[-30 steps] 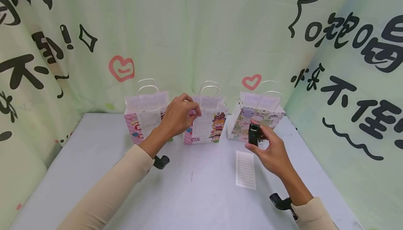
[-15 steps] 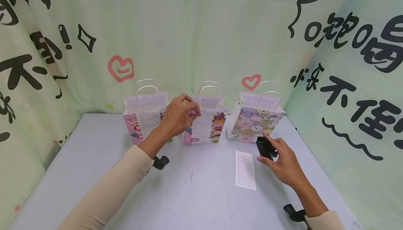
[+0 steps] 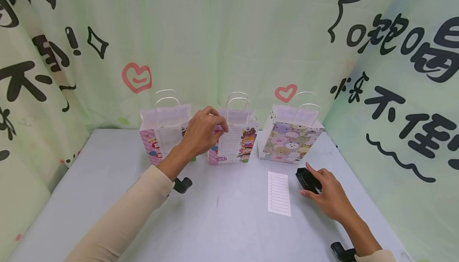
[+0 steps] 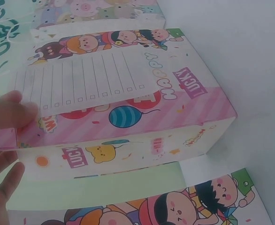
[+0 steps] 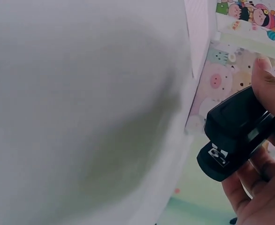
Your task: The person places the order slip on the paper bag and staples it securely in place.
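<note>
Soft light is filling the head view; haze is paling the left-wrist view; a blurred greenish shadow is crossing the flat white tabletop in the dimmer right-wrist view.

Black oblong stapler, smooth glossy plastic; three boxy printed bags, smooth paper; rectangular white card, matt paper; pale-green curtain, creased cloth; white tabletop, matt.

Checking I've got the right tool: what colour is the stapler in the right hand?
The stapler is black; the right wrist view shows it best.
</note>
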The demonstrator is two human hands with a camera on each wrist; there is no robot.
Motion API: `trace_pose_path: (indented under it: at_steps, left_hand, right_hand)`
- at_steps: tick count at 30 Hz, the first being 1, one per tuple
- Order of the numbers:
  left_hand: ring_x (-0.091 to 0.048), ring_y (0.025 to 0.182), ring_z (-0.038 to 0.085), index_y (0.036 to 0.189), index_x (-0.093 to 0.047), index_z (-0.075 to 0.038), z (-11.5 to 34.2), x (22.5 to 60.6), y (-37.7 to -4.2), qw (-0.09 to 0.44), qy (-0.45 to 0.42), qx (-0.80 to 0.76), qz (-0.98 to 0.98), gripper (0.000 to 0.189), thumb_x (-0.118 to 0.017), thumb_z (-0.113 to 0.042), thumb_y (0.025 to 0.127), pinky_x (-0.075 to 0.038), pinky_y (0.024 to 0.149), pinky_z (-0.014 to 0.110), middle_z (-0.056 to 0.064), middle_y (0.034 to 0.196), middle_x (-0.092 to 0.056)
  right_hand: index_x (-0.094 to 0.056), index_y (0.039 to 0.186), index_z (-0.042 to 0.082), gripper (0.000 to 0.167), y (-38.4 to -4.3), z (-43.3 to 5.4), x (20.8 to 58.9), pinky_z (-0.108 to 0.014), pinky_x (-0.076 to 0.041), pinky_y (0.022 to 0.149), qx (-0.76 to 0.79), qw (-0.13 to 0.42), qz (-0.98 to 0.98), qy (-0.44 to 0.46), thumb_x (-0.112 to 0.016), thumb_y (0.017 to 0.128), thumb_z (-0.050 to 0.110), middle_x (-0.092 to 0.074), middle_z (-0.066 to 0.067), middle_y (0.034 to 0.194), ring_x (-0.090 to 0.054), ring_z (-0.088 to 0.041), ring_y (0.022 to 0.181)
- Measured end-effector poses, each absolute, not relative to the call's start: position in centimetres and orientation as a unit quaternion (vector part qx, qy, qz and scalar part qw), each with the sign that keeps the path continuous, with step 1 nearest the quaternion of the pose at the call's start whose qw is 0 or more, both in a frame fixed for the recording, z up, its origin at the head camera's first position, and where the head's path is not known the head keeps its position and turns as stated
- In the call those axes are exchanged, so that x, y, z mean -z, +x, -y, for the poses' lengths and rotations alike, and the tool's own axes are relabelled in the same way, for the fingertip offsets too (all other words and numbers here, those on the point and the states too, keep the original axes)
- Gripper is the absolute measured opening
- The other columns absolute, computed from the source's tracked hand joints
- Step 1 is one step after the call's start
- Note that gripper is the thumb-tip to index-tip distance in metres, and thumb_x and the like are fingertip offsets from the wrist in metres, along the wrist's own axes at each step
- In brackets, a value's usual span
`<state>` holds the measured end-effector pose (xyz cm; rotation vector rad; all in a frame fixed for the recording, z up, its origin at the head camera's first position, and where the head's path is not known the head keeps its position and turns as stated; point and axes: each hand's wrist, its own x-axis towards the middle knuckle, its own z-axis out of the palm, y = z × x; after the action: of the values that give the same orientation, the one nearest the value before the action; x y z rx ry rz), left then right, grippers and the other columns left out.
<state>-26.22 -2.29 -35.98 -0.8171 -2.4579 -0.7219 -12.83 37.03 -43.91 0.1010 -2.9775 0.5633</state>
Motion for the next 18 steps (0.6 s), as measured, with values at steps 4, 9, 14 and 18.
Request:
trace_pose_path:
  at_steps: [4, 9, 14, 18]
  left_hand:
    - [-0.064, 0.112, 0.022, 0.092, -0.084, -0.017, 2.3, 36.0, -26.2, 0.225, -0.297, 0.262, 0.89, 0.005, -0.08, -0.015, 0.093, -0.053, 0.105, 0.043, 0.002, 0.099, -0.08]
    - [-0.064, 0.112, 0.022, 0.091, -0.084, -0.017, 2.3, 36.1, -26.3, 0.226, -0.299, 0.265, 0.888, 0.006, -0.079, -0.014, 0.094, -0.053, 0.105, 0.044, 0.002, 0.098, -0.079]
    - [-0.063, 0.112, 0.022, 0.091, -0.084, -0.017, 2.3, 36.2, -26.3, 0.223, -0.296, 0.27, 0.889, 0.007, -0.079, -0.014, 0.094, -0.054, 0.104, 0.044, 0.002, 0.1, -0.078]
    - [-0.063, 0.112, 0.024, 0.091, -0.083, -0.016, 2.3, 36.1, -26.3, 0.221, -0.298, 0.27, 0.889, 0.007, -0.079, -0.011, 0.093, -0.054, 0.101, 0.044, 0.004, 0.099, -0.078]
  right_hand:
    - [-0.042, 0.161, 0.005, 0.095, -12.7, -37.5, 44.2, -0.054, -0.051, 0.085, -0.177, 0.047, 0.983, 0.033, -0.091, 0.083, 0.03, -0.061, -0.024, 0.116, -0.057, -0.037, 0.103]
    - [-0.045, 0.158, 0.001, 0.094, -12.6, -38.1, 44.8, -0.057, -0.051, 0.086, -0.173, 0.039, 0.984, 0.033, -0.092, 0.082, 0.031, -0.063, -0.027, 0.117, -0.059, -0.039, 0.103]
    - [-0.046, 0.157, 0.0, 0.097, -12.6, -38.5, 45.2, -0.058, -0.052, 0.087, -0.165, 0.027, 0.986, 0.029, -0.093, 0.079, 0.035, -0.064, -0.028, 0.12, -0.062, -0.039, 0.102]
    - [-0.045, 0.157, -0.002, 0.102, -12.6, -38.8, 45.7, -0.058, -0.053, 0.088, -0.16, 0.012, 0.987, 0.021, -0.093, 0.077, 0.039, -0.065, -0.029, 0.12, -0.062, -0.037, 0.101]
